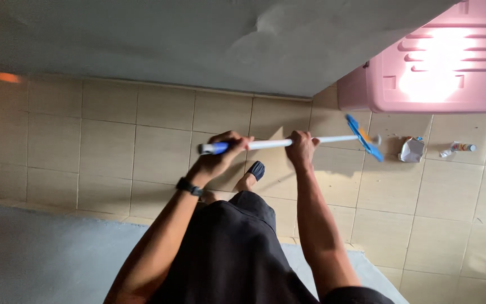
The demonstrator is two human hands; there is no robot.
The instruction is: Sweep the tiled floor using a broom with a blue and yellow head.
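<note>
A long white-handled broom [271, 144] with a blue grip end and a blue head [365, 138] lies across the view above the tiled floor. My left hand [220, 155], with a black watch on its wrist, is closed around the blue grip end. My right hand [301, 149] grips the white shaft further along, toward the head. The blue head rests on the floor beside a crumpled white wrapper [412, 150] and a small tube-like piece of litter [458, 148]. My foot in a dark slipper [254, 171] shows below the shaft.
A pink plastic cabinet [423, 67] stands against the grey wall [170, 39] near the broom head. The floor is beige tile [108, 146]. A grey surface [40, 253] fills the lower left. My black garment hangs at the bottom centre.
</note>
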